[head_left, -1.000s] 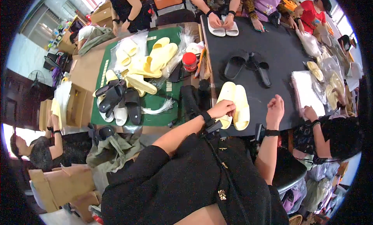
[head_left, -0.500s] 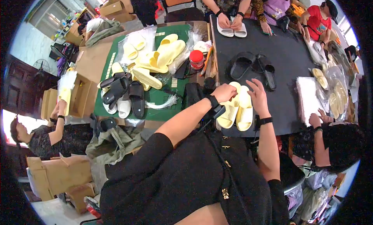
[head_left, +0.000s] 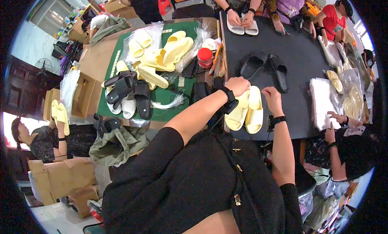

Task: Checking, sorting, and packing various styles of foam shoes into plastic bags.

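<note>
We look through a single wide fisheye view, worn on the head and tilted down over our torso (head_left: 173, 189) and hands (head_left: 237, 86). We face across the worktop (head_left: 301, 52), from its near edge, close below, to its far edge.

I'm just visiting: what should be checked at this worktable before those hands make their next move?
1. Pale yellow slides side by side: ok.
2. Left hand gripping the left slide's far end: cannot tell; it partly hides that end.
3. Right hand touching the right slide: cannot tell; it is close beside it.
4. Black slides beyond the yellow pair: ok.
5. Slides on the green mat sorted by colour: not ok; yellow, black and white mingle.
</note>
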{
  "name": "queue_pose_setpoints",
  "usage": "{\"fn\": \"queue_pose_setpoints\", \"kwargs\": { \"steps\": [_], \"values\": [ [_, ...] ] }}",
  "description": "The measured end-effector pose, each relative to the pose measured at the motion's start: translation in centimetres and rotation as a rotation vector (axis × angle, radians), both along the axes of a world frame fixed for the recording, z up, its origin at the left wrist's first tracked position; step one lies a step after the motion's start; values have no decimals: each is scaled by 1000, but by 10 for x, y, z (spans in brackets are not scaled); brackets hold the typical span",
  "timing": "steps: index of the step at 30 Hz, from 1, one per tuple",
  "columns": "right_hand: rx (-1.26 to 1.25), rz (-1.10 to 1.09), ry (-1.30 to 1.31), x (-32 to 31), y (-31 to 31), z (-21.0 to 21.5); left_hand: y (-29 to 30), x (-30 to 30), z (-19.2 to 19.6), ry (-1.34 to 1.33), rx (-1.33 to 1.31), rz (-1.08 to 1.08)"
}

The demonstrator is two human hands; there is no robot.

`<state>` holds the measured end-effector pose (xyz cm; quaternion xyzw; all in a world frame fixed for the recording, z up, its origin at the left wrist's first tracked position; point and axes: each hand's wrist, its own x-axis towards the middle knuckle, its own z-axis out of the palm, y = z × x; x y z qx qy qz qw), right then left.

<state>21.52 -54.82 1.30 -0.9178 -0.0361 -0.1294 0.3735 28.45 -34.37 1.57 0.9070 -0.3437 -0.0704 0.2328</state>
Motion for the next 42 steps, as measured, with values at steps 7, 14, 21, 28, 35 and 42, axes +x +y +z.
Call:
{"fn": "queue_pose_setpoints", "kwargs": {
  "steps": [7,14,21,28,35,42],
  "values": [
    [85,-45,98,2,-5,1,-8,1,-3,19,115,-65],
    [92,-23,10,6,-4,11,-12,9,10,41,165,-125],
    [94,-11,-51,12,-1,17,-16,17,18,123,321,-217],
    [49,29,-43,8,0,3,-19,16,27,143,448,-236],
    [48,40,-73,6,-2,-6,-27,18,39,132,478,-226],
    [14,8,-7,2,-7,-9,-33,24,0,221,396,-285]
  ]
}}
